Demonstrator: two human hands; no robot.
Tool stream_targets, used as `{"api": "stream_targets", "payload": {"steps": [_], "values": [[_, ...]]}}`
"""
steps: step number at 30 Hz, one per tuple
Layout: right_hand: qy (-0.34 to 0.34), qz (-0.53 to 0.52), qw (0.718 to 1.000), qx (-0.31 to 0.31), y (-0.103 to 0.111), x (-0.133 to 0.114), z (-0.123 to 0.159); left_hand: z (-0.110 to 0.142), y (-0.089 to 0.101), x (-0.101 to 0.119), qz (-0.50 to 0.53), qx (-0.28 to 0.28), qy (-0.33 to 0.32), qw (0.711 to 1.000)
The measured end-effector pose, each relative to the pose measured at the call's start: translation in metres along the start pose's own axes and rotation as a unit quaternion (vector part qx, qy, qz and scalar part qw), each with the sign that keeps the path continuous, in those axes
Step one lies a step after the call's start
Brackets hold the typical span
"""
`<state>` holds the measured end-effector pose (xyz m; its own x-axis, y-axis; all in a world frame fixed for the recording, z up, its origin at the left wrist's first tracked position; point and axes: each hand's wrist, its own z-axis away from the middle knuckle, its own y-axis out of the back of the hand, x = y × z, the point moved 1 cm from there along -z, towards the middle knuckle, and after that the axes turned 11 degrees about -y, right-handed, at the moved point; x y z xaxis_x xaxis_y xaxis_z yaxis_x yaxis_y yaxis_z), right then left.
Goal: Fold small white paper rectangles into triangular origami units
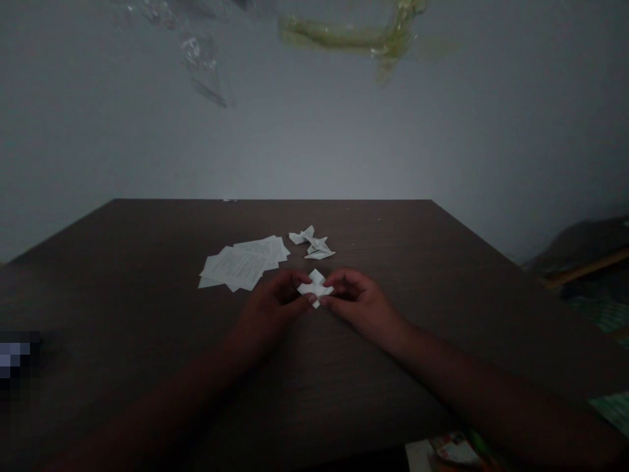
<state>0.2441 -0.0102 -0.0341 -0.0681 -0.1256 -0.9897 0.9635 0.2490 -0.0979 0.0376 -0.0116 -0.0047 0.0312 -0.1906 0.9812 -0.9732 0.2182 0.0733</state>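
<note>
A small folded piece of white paper (315,288), shaped like a four-pointed cross, is held between my two hands over the middle of the dark table. My left hand (275,300) pinches its left side between thumb and fingers. On the right side, the thumb and fingers of my right hand (361,298) grip it the same way. Just beyond lie a few folded paper pieces (319,248) with pointed corners. To their left, several printed paper sheets (240,265) are spread in an overlapping pile.
The brown wooden table (162,229) reaches back to a pale wall (319,144) with yellowed tape (344,36) high on it. A blurred-out dark object (17,357) sits at the left edge. Several items (452,451) show below the table's front edge.
</note>
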Motion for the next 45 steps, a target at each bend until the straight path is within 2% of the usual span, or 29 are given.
{"api": "stream_targets", "payload": {"steps": [8,13,20,27,32,37,45], "values": [[0.006,-0.011,0.999,0.033,-0.001,-0.007,-0.003,0.000,0.003,-0.010,0.008,-0.038,0.009,0.999],[-0.014,0.009,0.999,0.032,0.003,-0.003,-0.005,0.003,0.002,-0.004,-0.057,-0.069,0.002,0.996],[-0.022,0.035,0.999,0.000,0.002,-0.007,0.002,0.002,0.005,0.006,-0.160,-0.054,-0.015,0.986],[-0.050,0.010,0.998,0.024,0.004,-0.006,0.001,0.002,0.006,0.002,-0.134,-0.067,-0.027,0.988],[-0.068,-0.009,0.997,0.038,0.006,0.002,0.000,0.000,0.007,-0.004,-0.157,-0.087,-0.038,0.983],[-0.074,0.032,0.996,0.042,0.010,-0.001,0.001,-0.001,0.008,-0.008,-0.161,-0.066,-0.052,0.983],[-0.079,0.062,0.993,0.057,0.011,-0.004,0.001,-0.004,0.010,-0.006,-0.160,-0.082,-0.074,0.981]]}}
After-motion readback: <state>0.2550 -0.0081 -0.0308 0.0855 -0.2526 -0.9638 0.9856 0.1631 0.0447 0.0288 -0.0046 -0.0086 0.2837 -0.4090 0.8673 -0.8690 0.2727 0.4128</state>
